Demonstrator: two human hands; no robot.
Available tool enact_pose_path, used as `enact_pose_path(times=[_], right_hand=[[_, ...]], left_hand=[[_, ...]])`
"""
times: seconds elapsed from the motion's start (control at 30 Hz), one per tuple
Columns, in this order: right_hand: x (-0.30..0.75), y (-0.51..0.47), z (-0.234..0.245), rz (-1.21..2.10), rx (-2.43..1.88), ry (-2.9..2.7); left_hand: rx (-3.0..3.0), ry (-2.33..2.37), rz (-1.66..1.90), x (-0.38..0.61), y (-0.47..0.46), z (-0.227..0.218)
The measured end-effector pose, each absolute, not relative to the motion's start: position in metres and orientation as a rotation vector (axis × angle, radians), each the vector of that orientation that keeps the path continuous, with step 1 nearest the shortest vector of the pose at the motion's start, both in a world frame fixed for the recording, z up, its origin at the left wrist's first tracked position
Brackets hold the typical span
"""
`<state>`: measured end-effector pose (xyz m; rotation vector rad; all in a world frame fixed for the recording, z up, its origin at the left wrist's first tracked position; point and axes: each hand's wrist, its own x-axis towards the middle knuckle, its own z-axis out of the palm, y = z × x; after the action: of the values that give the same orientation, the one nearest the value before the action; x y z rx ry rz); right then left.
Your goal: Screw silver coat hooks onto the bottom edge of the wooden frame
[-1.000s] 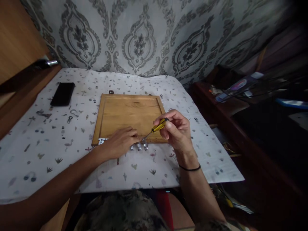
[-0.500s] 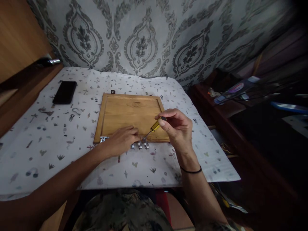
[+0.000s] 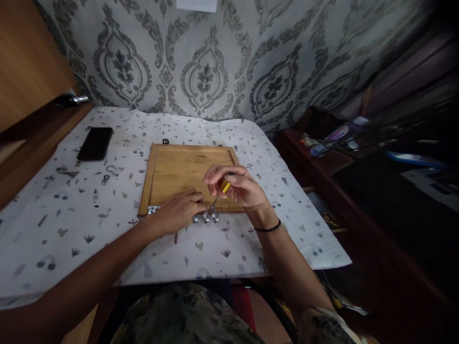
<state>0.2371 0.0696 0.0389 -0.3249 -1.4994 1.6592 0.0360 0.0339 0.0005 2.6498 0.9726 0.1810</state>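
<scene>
A yellow-handled screwdriver (image 3: 225,186) is gripped in the fingers of my right hand (image 3: 244,186). Its thin shaft slants down and left to the front edge of a framed wooden panel (image 3: 175,165). At that edge, a metal hinge (image 3: 214,212) shows curved silver parts hanging over the tablecloth. My left hand (image 3: 181,210) lies on the same edge, its fingers bent and closed at the hinge beside the screwdriver tip. Those fingers hide part of the hinge and the screw point. Another silver hinge plate (image 3: 153,209) sits at the panel's front left corner.
A black phone (image 3: 95,143) lies on the patterned tablecloth (image 3: 143,258) at the left. Small dark metal pieces are near the panel's back edge. To the right stands a dark desk with a plastic bottle (image 3: 340,136). A wooden cabinet (image 3: 32,62) rises at the left.
My right hand has shifted left and its fingers have turned around the screwdriver, covering more of the handle. My left hand stays on the panel edge. The view has tilted slightly.
</scene>
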Motion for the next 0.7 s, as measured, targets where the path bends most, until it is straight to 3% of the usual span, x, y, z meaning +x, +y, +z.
enact_pose_path(times=[0.4, 0.7], right_hand=[[0.227, 0.075, 0.038, 1.728, -0.394, -1.261], [0.207, 0.053, 0.036, 1.351, -0.592, -1.054]], left_hand=[[2.675, 0.933, 0.264, 0.035, 0.034, -0.002], [2.669, 0.946, 0.274, 0.034, 0.033, -0.003]])
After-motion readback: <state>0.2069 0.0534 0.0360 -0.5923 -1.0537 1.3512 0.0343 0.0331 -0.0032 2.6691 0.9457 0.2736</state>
